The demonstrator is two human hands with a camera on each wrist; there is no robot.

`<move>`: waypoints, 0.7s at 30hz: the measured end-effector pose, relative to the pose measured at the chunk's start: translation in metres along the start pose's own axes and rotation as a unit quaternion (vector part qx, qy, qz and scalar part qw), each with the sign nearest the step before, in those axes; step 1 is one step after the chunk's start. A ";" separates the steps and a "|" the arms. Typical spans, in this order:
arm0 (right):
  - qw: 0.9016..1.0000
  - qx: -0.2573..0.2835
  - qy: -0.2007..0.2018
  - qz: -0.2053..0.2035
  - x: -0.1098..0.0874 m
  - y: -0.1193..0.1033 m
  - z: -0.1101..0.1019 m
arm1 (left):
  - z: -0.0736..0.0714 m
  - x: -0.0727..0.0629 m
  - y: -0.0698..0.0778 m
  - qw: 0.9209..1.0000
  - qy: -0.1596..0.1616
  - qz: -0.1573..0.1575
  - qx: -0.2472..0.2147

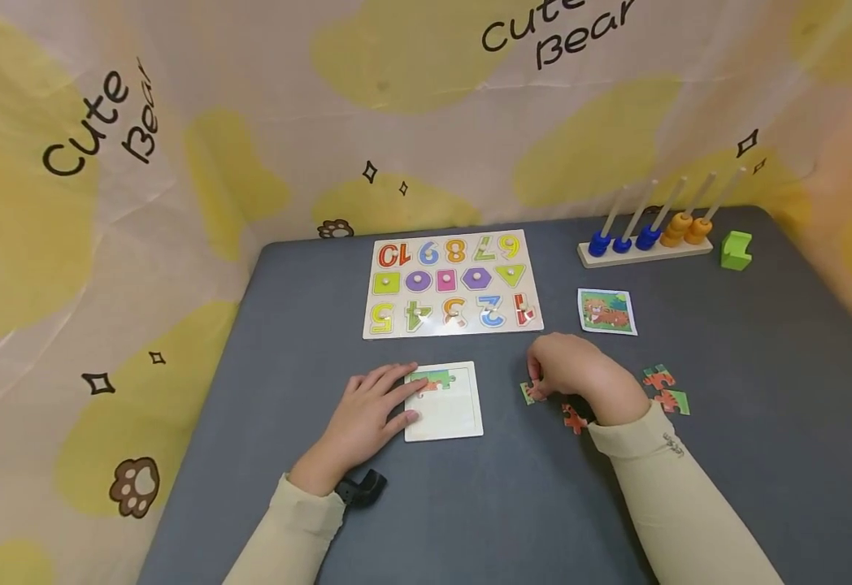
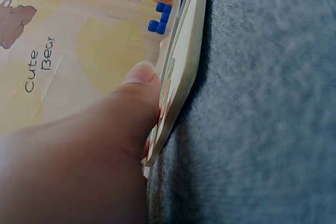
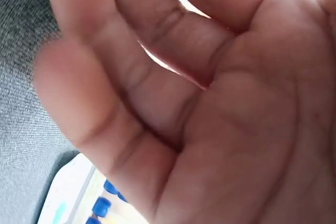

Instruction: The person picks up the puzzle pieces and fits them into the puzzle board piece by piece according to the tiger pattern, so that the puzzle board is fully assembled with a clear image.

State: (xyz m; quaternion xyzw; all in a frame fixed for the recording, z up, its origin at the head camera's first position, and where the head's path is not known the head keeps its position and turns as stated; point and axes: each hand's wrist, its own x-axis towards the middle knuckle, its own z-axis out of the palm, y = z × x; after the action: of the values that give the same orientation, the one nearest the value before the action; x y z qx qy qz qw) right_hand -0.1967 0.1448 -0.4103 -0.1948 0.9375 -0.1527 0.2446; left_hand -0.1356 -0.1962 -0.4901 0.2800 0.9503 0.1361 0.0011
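Your left hand [image 1: 371,406] rests on the left edge of a white puzzle board [image 1: 446,418], grip released: fingers stretched out over the rim, index fingertip by the green-and-orange fitted pieces [image 1: 441,378] in the board's far left corner, thumb on the near part of that edge. Most of the board's bed is bare white.

Your right hand [image 1: 571,370], to the right of the board, pinches a puzzle piece [image 1: 528,396] between thumb and finger, low at the tabletop [image 1: 309,317]; cannot tell whether the piece touches the cloth surface. Right wrist view: bent fingers and palm, the pinch itself out of sight.

Loose orange piece [image 1: 574,419] under your right wrist, nearer to you. Two more to the right of that forearm: a far piece [image 1: 658,379] and, just beside it on the near side, a green-cornered piece [image 1: 673,401].

Beyond your right hand, a picture card [image 1: 607,312] with orange animals on green. Far side, beyond the puzzle board: a number board [image 1: 433,325] with coloured numerals and shapes. Far right: a five-peg bead stand [image 1: 645,254], blue beads left, orange right; a green block [image 1: 736,250] just to its right.
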 end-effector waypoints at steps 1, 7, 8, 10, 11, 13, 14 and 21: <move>1.000 0.007 -0.001 -0.010 0.001 0.000 -0.001 | 0.000 0.000 0.000 1.000 0.002 0.001 0.000; 0.992 0.095 0.039 -0.075 0.011 -0.005 -0.002 | -0.003 0.000 0.000 1.000 0.004 0.001 -0.001; 0.989 0.112 0.051 -0.081 0.014 -0.007 -0.001 | -0.004 0.000 0.000 1.000 0.005 0.000 -0.001; 0.984 0.139 0.071 -0.090 0.018 -0.012 0.003 | -0.005 0.000 0.000 1.000 0.005 -0.002 -0.001; 0.981 0.149 0.078 -0.094 0.020 -0.015 0.005 | -0.006 0.000 -0.001 1.000 0.004 -0.003 0.001; 0.979 0.159 0.087 -0.099 0.023 -0.021 0.009 | -0.006 0.001 -0.001 1.000 0.004 -0.002 0.005; 0.978 0.160 0.090 -0.103 0.024 -0.024 0.011 | -0.006 0.002 -0.001 1.000 0.004 -0.001 0.007; 0.985 0.063 0.145 -0.076 0.026 -0.044 0.030 | -0.005 0.003 -0.001 1.000 -0.012 -0.002 0.003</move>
State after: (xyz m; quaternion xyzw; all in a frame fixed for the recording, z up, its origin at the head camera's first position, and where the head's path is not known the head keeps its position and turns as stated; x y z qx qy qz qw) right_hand -0.1898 0.0890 -0.4286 -0.2256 0.9339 -0.2564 0.1058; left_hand -0.1395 -0.1968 -0.4858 0.2799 0.9511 0.1299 0.0114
